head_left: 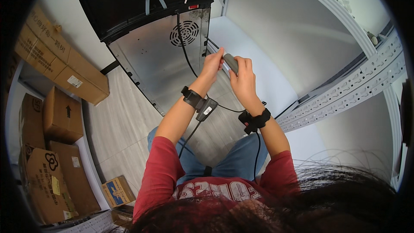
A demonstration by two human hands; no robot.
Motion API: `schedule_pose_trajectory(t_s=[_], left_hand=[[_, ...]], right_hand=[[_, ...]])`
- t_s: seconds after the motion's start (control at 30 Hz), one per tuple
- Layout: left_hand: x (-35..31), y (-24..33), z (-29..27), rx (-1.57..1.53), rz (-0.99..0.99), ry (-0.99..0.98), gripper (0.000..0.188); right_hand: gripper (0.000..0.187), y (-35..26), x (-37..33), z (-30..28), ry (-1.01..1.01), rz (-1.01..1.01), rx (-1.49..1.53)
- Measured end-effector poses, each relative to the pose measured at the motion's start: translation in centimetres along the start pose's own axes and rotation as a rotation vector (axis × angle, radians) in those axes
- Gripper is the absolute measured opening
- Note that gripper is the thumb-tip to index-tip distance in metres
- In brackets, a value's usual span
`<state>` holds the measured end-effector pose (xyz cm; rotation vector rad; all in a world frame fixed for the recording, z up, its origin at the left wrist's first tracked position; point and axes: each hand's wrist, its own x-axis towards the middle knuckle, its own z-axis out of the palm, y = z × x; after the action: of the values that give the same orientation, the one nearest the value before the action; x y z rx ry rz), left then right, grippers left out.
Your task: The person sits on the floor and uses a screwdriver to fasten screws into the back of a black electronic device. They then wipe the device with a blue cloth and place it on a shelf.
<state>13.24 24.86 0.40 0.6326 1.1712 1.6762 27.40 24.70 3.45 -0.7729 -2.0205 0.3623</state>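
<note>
Tall cartons (64, 60) stand at the far left, well apart from the work. The metal back panel (148, 67) stands upright ahead, its vent (190, 32) near the upper right and a black cord (185, 54) hanging down across it. The cord passes close to the left hand (211, 68), so it is best held clear of the work.

The left hand closes its fingertips around the front of the driver (231, 63), where shaft and grip meet. That is a good steadying place, provided the pinch is light enough for the shaft to turn. The tip reaches the panel's right edge; whether it sits in a screw is too small to tell. Seating it fully and squarely, then pressing along the shaft, should guard against slipping.

The right hand (244, 84) holds the back of the grip, fingers curled round it. Short, even wrist turns seem wise, as the perforated rack (345, 88) at the right limits elbow room.
</note>
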Motion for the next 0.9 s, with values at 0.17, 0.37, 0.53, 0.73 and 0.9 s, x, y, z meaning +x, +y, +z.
schedule_pose_trajectory(t_s=[0.17, 0.37, 0.53, 0.73, 0.9], left_hand=[[0.4, 0.0, -0.7, 0.05, 0.058, 0.014, 0.041], [0.2, -0.3, -0.4, -0.028, 0.059, 0.037, 0.041], [0.3, -0.4, -0.6, 0.092, 0.051, 0.043, 0.039], [0.1, -0.2, -0.4, -0.042, 0.025, 0.036, 0.039], [0.4, -0.6, -0.8, 0.007, 0.075, 0.033, 0.036]], right_hand=[[0.046, -2.0, 0.8, -0.5, -0.252, 0.286, -0.034], [0.04, 0.0, 0.0, -0.2, -0.107, 0.04, -0.049], [0.036, -0.6, 0.7, -0.2, -0.151, 0.202, -0.029], [0.037, -0.6, 0.1, 0.3, -0.05, 0.037, -0.072], [0.037, -1.9, 0.1, 0.0, -0.082, 0.1, -0.128]])
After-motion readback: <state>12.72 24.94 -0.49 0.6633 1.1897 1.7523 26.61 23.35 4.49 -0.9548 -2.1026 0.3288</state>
